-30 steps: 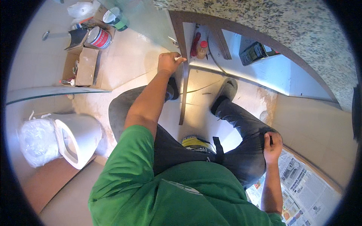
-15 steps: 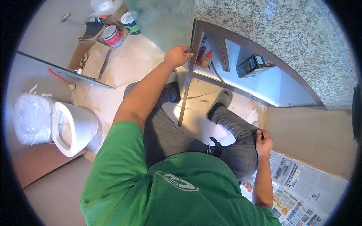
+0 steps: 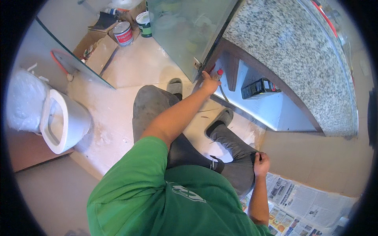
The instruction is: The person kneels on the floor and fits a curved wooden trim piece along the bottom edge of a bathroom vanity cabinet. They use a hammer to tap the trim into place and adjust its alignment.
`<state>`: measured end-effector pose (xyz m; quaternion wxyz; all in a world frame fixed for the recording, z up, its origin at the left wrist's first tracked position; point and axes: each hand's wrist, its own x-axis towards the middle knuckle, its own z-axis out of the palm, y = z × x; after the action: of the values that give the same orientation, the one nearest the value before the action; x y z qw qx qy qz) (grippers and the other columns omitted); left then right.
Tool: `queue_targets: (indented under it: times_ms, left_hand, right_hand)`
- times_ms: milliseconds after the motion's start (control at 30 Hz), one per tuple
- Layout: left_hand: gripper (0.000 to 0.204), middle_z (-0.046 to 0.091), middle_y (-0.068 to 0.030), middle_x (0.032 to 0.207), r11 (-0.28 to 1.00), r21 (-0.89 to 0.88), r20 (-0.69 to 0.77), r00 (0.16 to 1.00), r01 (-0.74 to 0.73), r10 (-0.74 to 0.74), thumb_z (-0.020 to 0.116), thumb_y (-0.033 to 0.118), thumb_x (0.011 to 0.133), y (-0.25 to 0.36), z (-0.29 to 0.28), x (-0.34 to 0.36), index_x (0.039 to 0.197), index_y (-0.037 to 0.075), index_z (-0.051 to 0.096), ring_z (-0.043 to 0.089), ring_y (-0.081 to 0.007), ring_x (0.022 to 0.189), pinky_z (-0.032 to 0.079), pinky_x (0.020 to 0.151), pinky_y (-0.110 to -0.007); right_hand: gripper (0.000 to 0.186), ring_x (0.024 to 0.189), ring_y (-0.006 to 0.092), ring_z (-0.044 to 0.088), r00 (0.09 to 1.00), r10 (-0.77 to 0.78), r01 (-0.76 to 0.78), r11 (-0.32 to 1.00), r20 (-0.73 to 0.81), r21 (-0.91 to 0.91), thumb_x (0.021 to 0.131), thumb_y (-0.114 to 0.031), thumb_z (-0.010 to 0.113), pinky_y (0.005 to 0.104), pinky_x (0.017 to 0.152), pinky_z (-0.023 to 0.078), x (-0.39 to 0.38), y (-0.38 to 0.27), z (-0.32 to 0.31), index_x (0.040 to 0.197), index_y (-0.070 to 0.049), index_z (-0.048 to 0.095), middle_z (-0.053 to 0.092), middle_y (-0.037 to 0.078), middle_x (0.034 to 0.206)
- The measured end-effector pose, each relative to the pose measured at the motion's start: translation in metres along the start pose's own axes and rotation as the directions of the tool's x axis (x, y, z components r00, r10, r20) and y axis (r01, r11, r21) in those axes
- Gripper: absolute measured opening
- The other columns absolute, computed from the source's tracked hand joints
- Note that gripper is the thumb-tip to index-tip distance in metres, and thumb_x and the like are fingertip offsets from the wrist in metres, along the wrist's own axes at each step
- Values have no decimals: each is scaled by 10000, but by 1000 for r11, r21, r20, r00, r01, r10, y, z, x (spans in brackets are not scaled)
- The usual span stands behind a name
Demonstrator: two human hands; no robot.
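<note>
My left hand is curled at the brown edge of the cabinet, just below a metal fitting on the frosted glass panel. My forearm hides part of that edge. Beside the hand, a red-capped bottle and a dark rectangular tin stand in the open cabinet. My right hand pinches the grey trouser fabric at my right knee. The speckled stone counter curves above the cabinet.
A white toilet with plastic wrapping stands at left, near a glass edge. Paint tins and a cardboard box sit behind. Newspapers lie on the floor at lower right, by my sandalled feet and legs.
My left hand has moved right and down relative to the cabinet opening, near the bottle. The view has shifted, showing more counter and glass. My right hand stays at my knee.
</note>
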<state>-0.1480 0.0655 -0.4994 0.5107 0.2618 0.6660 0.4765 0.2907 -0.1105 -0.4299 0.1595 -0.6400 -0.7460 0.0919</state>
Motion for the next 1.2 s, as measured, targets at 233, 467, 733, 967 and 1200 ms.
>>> queue_targets:
  times_ms: [233,467,733,967,1200]
  left_hand:
    - [931,295,-306,1576,965,121,-352,899,-232,260,756,253,847,-2,8,10,1539,-71,224,276,-425,1484,250,1227,-445]
    - [437,721,-208,1105,846,278,-393,750,-454,532,739,376,886,3,-40,2,1142,21,734,681,-400,1039,536,909,-437]
    - [382,728,-175,1132,790,38,-312,744,-611,590,745,340,893,5,-37,24,1176,83,738,706,-330,1021,538,918,-395]
    - [459,671,-119,695,901,201,-247,870,-385,427,664,429,968,54,-90,-15,785,9,701,651,-227,695,495,677,-372]
    - [442,633,-137,674,826,376,84,903,-420,420,585,373,1011,21,-109,-51,760,17,658,631,-263,658,489,655,-406]
  right_hand:
    - [235,902,397,658,996,35,-34,999,79,-17,939,-243,651,454,835,513,11,-5,3,946,-17,715,694,193,919]
    - [212,890,395,658,993,39,-36,999,107,-32,930,-234,662,449,812,519,16,-25,4,933,-29,717,696,184,908]
    - [285,840,164,640,901,330,-383,910,280,159,991,-271,642,337,763,508,31,-45,-26,900,-8,704,659,84,821]
    - [198,898,285,689,528,-842,712,367,-112,599,920,-93,688,426,817,554,75,-284,-248,1096,-3,689,691,91,898]
    - [241,897,294,704,15,-959,772,-168,-282,613,946,-99,654,432,807,568,55,-367,-323,1173,-18,660,704,115,956]
